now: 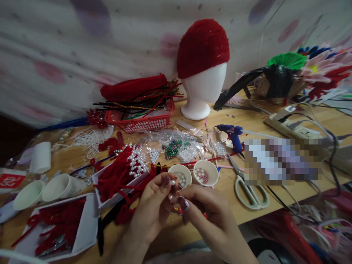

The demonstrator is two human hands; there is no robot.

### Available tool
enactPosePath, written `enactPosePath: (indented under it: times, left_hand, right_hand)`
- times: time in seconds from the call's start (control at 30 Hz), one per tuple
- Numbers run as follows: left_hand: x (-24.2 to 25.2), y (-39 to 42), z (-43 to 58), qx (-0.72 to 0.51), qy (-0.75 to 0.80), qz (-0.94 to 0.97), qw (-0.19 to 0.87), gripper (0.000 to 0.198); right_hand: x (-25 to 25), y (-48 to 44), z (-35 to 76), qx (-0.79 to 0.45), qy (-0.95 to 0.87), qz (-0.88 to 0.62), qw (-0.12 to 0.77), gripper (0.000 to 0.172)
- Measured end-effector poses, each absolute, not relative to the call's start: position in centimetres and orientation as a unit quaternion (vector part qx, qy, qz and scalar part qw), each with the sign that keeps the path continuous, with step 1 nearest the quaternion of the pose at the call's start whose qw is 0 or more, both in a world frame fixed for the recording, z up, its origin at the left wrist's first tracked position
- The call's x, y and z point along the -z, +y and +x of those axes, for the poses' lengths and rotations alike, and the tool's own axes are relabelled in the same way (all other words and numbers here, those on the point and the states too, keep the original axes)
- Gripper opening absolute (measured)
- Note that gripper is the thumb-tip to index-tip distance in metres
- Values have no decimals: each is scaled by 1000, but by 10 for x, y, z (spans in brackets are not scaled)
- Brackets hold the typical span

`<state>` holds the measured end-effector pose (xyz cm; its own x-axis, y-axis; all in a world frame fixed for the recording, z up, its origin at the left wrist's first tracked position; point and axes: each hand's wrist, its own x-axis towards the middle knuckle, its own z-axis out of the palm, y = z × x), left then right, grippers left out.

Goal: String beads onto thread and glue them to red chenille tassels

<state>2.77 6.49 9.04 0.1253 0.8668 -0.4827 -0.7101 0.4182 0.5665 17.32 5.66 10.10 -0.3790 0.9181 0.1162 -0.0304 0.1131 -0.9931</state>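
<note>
My left hand [152, 209] pinches a small white pearl bead [173, 182] between thumb and fingertip, low in the middle of the view. My right hand [205, 211] is closed right beside it, its fingers touching the left hand's; something red shows under them, too hidden to name. Just behind the hands stand two paper cups, one with white pearls [180, 175] and one with pinkish beads [205, 172]. Red pipe-cleaner pieces on a white tray [118, 176] lie to the left of my hands.
A foam head with a red hat [202, 62] stands at the back. A red basket of pipe cleaners [143, 119], a blue glue gun [232, 134], scissors [249, 190], bead bags [176, 146], empty cups [45, 189] and a power strip [291, 126] lie about the wooden table.
</note>
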Motion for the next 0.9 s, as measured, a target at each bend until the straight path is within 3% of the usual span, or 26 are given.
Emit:
enactPosePath:
  times: [0.37,0.63,0.9]
  left_hand:
    - [-89,59,26,-528,374,117,754,38]
    - [-86,57,26,-530,351,130,760,33]
    - [-84,54,25,-527,366,154,752,33]
  right_hand:
    - [-97,61,169,-731,-462,-274,421,27]
    - [-93,63,170,-753,-437,-255,422,22]
    - [-94,63,171,-752,-439,-262,415,27]
